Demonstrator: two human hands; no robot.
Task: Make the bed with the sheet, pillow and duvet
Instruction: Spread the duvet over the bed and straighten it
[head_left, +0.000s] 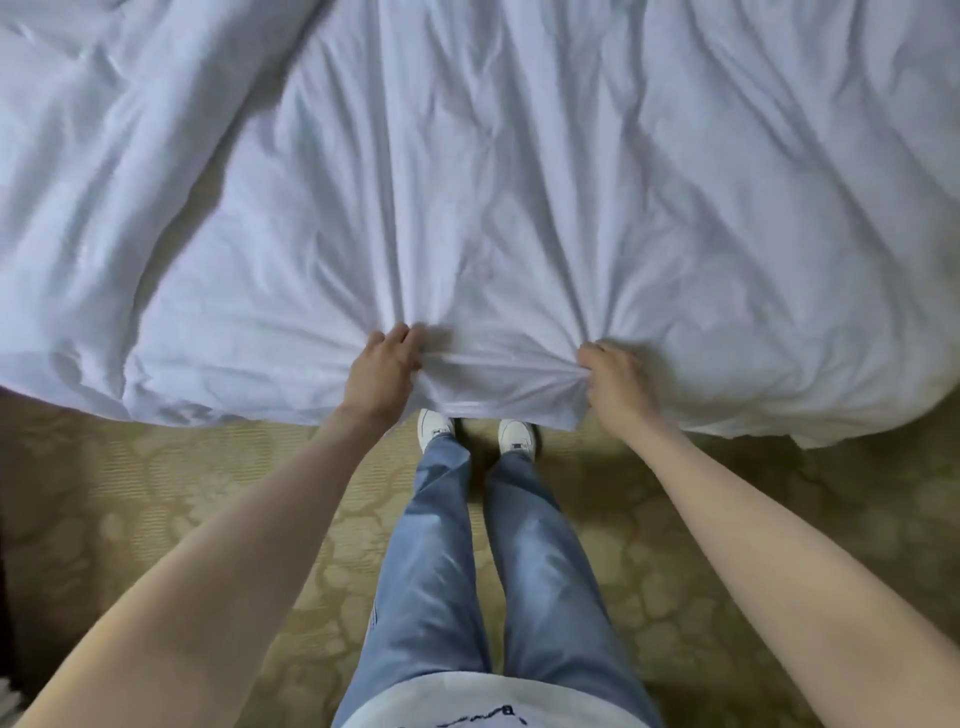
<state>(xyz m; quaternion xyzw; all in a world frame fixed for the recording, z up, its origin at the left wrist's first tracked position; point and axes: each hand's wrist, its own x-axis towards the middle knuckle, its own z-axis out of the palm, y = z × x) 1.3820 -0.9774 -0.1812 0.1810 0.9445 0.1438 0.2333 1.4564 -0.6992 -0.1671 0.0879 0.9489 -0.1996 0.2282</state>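
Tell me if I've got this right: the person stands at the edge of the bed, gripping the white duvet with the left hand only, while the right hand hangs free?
Not quite. The head view shows both hands gripping: the left hand and the right hand each bunch the near edge of the white duvet. The rest is right: the person stands at the bed's edge.

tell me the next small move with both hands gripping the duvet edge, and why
Probably pull the edge back toward the body and spread the hands apart. The left hand and right hand each grip a bunched fold of the duvet, creases fan out from both grips, and the left part lies rumpled and uneven over the carpet.
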